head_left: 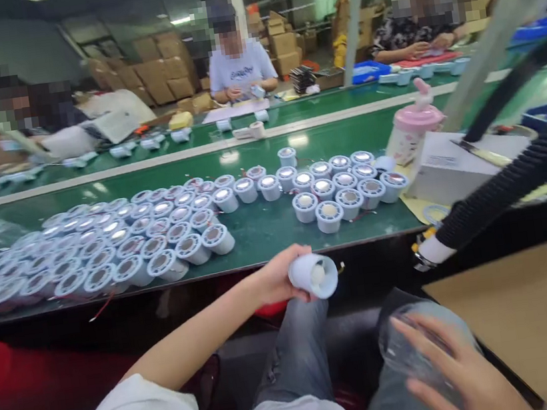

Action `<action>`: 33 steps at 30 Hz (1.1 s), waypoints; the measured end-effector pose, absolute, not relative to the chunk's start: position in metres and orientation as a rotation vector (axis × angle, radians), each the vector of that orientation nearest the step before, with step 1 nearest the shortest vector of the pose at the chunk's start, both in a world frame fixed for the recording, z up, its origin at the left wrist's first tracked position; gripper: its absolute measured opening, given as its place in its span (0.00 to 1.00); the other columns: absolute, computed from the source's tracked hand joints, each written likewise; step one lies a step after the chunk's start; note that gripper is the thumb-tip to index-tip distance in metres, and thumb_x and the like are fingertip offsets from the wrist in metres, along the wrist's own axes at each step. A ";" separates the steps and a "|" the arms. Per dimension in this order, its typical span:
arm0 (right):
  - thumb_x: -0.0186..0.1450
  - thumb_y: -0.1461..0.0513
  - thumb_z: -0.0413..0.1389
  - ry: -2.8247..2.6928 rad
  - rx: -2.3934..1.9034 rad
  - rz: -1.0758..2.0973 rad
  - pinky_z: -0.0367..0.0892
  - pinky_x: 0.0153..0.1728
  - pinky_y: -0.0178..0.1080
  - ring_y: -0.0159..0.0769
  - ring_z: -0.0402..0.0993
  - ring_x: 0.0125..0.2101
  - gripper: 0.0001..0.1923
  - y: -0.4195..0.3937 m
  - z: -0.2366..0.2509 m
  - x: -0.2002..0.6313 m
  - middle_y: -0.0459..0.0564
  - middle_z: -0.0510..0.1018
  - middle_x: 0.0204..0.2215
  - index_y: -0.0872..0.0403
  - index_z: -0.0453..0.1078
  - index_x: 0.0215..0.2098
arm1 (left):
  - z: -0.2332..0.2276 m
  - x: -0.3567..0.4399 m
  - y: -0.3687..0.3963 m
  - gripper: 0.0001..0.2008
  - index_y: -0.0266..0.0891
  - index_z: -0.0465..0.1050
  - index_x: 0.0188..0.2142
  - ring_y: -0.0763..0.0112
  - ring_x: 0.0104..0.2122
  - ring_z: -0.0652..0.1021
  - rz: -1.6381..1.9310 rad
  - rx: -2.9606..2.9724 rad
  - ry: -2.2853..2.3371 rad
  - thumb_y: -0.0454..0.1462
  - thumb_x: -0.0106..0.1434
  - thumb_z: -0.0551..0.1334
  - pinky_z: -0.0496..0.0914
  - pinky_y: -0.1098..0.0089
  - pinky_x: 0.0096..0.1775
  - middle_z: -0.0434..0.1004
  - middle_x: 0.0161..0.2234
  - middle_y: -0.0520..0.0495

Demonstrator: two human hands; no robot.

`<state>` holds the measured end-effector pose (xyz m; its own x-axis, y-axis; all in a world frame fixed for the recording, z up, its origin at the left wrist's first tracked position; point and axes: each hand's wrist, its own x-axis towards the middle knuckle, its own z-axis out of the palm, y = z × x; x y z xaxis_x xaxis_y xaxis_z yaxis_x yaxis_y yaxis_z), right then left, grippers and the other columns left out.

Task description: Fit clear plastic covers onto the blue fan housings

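My left hand (275, 277) holds a white round lamp housing (313, 275) just below the front edge of the green conveyor belt (267, 233), its open end turned toward me. Over my right knee, my right hand (456, 369) rests on a clear plastic bag (414, 354), fingers spread across it. Several white lamp housings (121, 238) lie in tilted rows on the belt to the left. Another cluster of housings (342, 189) stands upright on the belt ahead.
A pink-lidded bottle (415, 129) and a white box (464, 163) stand at the right of the belt. A black corrugated hose (512, 180) crosses at the right above a cardboard surface (534, 312). Three people work across the belt, with stacked cartons (160, 72) behind.
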<state>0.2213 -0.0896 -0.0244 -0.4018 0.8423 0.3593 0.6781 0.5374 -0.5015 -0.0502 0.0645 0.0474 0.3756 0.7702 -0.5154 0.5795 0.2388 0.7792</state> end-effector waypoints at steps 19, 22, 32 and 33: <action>0.64 0.59 0.59 -1.941 -1.463 1.044 0.68 0.51 0.49 0.47 0.66 0.55 0.05 -0.064 0.004 0.206 0.51 0.66 0.58 0.47 0.75 0.39 | 0.036 -0.002 0.015 0.09 0.40 0.73 0.40 0.68 0.41 0.73 0.222 1.932 0.771 0.38 0.60 0.63 0.66 0.68 0.45 0.71 0.40 0.48; 0.66 0.56 0.56 -1.783 -1.531 1.105 0.66 0.53 0.52 0.48 0.66 0.56 0.08 -0.067 0.005 0.206 0.52 0.67 0.56 0.46 0.73 0.42 | 0.030 -0.003 0.013 0.13 0.41 0.71 0.43 0.68 0.40 0.73 0.301 1.968 0.792 0.40 0.59 0.66 0.66 0.69 0.42 0.70 0.41 0.49; 0.66 0.56 0.55 -1.544 -1.543 0.960 0.70 0.42 0.46 0.47 0.73 0.47 0.14 -0.077 0.012 0.198 0.52 0.75 0.47 0.51 0.71 0.23 | 0.007 0.001 0.014 0.31 0.46 0.74 0.49 0.65 0.40 0.71 0.489 1.985 0.683 0.50 0.45 0.73 0.70 0.64 0.44 0.65 0.39 0.47; 0.65 0.56 0.56 -1.486 -1.543 0.988 0.70 0.38 0.44 0.46 0.74 0.45 0.16 -0.078 0.013 0.199 0.52 0.76 0.45 0.52 0.70 0.21 | 0.004 0.001 0.015 0.31 0.46 0.75 0.48 0.64 0.41 0.71 0.501 1.992 0.668 0.50 0.44 0.74 0.70 0.63 0.44 0.65 0.40 0.47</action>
